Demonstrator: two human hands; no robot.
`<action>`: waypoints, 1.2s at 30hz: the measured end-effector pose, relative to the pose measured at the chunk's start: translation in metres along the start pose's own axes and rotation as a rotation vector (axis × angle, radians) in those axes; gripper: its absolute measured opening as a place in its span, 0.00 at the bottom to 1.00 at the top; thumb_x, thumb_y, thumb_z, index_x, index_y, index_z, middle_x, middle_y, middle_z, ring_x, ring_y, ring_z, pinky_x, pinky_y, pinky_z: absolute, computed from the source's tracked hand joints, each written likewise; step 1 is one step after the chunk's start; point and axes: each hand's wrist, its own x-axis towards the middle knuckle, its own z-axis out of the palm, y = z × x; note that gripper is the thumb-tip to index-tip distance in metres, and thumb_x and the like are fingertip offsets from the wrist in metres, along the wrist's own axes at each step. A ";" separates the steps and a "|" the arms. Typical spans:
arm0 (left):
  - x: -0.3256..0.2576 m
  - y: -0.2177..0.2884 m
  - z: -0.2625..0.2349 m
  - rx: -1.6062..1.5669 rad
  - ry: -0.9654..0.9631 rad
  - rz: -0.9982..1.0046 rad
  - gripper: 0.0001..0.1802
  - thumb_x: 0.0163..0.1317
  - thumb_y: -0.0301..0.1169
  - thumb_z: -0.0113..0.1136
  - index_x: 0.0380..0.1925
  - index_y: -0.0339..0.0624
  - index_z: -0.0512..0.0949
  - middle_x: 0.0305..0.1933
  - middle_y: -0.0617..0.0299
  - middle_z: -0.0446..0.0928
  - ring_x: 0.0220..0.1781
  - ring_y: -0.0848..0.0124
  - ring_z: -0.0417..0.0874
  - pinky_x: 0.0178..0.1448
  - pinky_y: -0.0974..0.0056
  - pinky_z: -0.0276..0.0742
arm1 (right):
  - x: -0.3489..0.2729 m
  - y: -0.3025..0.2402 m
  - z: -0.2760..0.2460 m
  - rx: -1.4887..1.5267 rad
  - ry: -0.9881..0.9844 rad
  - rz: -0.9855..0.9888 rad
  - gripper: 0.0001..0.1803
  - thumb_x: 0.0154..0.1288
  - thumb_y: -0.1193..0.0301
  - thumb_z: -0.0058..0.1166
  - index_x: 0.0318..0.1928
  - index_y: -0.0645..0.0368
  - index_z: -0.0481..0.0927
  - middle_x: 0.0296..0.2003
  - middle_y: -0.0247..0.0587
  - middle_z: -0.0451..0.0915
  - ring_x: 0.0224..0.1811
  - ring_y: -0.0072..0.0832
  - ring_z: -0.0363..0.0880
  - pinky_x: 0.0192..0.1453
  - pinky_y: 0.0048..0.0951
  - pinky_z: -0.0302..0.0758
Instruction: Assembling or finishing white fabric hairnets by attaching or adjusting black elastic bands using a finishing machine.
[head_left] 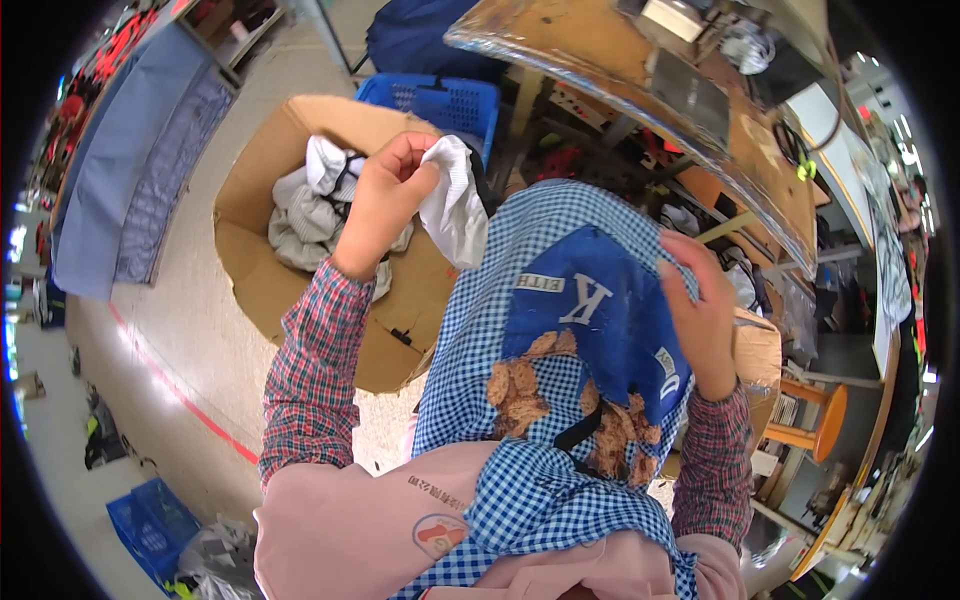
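Note:
Pinched between the thumb and fingers of my left hand (385,200) is a white, finely striped fabric piece (455,205) with a dark strip along one side. It hangs over the right part of an open cardboard box (250,260). Inside that box lies a loose heap of similar white and dark fabric pieces (300,215). My right hand (698,310) is by the right side of my lap, fingers stretched out, with nothing seen in it. Over my lap spreads a blue checked apron (470,350) with a blue panel and brown bear pictures.
A blue plastic basket (430,98) stands behind the box. At the upper right is a worn wooden worktable (600,60). Another cardboard box (757,355) and an orange round stool (828,420) are on my right. A blue crate (152,525) sits at lower left.

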 end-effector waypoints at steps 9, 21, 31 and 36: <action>-0.015 0.040 0.104 -0.226 -0.139 0.016 0.08 0.67 0.21 0.51 0.45 0.37 0.74 0.39 0.70 0.79 0.38 0.85 0.76 0.44 0.77 0.72 | 0.023 -0.033 0.017 0.224 -0.146 0.029 0.18 0.59 0.64 0.63 0.45 0.64 0.80 0.38 0.45 0.82 0.36 0.31 0.82 0.40 0.27 0.77; -0.026 0.091 0.140 1.093 -0.332 0.748 0.24 0.58 0.32 0.61 0.54 0.38 0.71 0.56 0.49 0.72 0.62 0.51 0.72 0.52 0.59 0.76 | 0.019 -0.015 -0.007 0.323 -0.242 0.147 0.10 0.63 0.72 0.58 0.41 0.66 0.78 0.26 0.36 0.78 0.27 0.17 0.74 0.31 0.21 0.71; -0.003 0.066 0.153 0.533 -0.724 0.063 0.16 0.51 0.33 0.71 0.24 0.34 0.73 0.22 0.63 0.72 0.26 0.78 0.70 0.30 0.66 0.66 | 0.001 0.005 -0.007 1.037 -0.329 0.375 0.10 0.68 0.72 0.55 0.48 0.61 0.76 0.36 0.27 0.78 0.37 0.15 0.75 0.42 0.19 0.73; 0.015 0.057 0.152 0.238 -0.942 -0.163 0.15 0.50 0.32 0.67 0.37 0.36 0.82 0.28 0.67 0.80 0.30 0.81 0.76 0.36 0.72 0.72 | 0.013 -0.008 -0.027 0.075 -0.148 -0.307 0.19 0.62 0.75 0.57 0.54 0.57 0.75 0.40 0.36 0.79 0.40 0.30 0.79 0.43 0.28 0.76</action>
